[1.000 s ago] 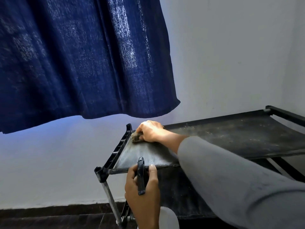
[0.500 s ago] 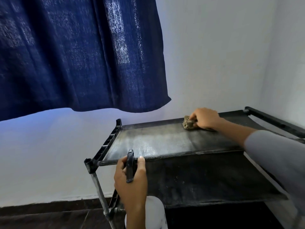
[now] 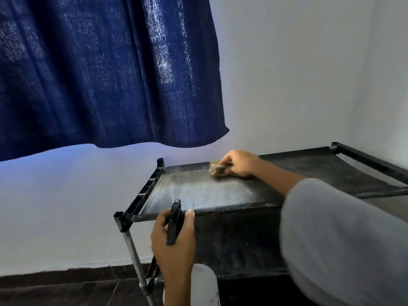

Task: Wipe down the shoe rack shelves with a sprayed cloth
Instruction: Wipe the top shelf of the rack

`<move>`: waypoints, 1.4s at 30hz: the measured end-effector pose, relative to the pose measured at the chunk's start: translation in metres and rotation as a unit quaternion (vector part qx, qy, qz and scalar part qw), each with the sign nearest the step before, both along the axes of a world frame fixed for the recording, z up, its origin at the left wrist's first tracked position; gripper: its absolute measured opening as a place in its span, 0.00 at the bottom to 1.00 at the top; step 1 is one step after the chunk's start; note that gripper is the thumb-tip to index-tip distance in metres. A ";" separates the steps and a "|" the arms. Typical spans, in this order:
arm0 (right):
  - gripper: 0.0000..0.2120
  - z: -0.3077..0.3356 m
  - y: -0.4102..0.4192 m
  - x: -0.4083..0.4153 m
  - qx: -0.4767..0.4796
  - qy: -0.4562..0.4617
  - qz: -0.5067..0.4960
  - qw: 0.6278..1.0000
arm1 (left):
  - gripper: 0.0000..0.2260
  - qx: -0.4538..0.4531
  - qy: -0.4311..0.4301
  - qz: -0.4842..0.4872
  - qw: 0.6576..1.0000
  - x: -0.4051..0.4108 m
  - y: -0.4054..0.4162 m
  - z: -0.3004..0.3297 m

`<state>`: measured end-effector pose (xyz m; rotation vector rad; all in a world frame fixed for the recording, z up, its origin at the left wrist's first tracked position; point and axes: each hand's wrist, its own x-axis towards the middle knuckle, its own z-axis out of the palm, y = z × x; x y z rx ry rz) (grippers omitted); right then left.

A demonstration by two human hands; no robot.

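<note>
The right hand [image 3: 239, 163] gripped a crumpled cloth [image 3: 216, 168] and pressed it on the top shelf [image 3: 198, 192] of the black shoe rack [image 3: 136, 200], near the shelf's far edge. The left hand [image 3: 173, 237] was curled around the black head of a white spray bottle [image 3: 204, 283] at the near rail. A dark blue curtain [image 3: 99, 74] hung at the far left.

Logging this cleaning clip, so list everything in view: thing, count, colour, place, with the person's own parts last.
shoe rack: one, black frame, against the wall at right
top shelf: one, black fabric, greyish on its left part
lower shelf: one, black, below the top shelf
cloth: one, tan, on the top shelf near its back edge
spray bottle: one, white body, black trigger, bottom centre
curtain: one, dark blue, upper left
wall: white
floor: dark
sleeve: grey, right
left hand: grips the spray bottle
right hand: holds the cloth
</note>
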<state>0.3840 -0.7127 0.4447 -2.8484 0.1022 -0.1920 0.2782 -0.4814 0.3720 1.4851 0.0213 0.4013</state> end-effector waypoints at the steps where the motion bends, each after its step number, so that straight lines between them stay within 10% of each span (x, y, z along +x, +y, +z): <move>1: 0.18 0.001 -0.022 -0.016 -0.014 0.002 -0.024 1.000 | 0.04 -0.003 0.000 -0.002 1.000 -0.001 0.000 0.001; 8: 0.16 0.008 -0.078 -0.097 -0.079 0.021 -0.168 0.982 | 0.04 -0.008 0.018 -0.017 1.000 -0.007 0.000 0.007; 19: 0.15 0.019 0.057 -0.071 0.012 0.041 0.103 0.994 | 0.03 -0.033 0.014 -0.160 0.986 -0.018 -0.001 0.015; 29: 0.13 0.033 -0.057 -0.130 0.014 0.129 -0.053 0.990 | 0.05 -0.101 0.054 -0.281 0.953 -0.007 -0.013 0.021; 42: 0.15 0.020 0.043 -0.074 0.045 0.077 0.159 0.983 | 0.04 -0.112 0.072 -0.293 0.947 0.000 -0.012 0.018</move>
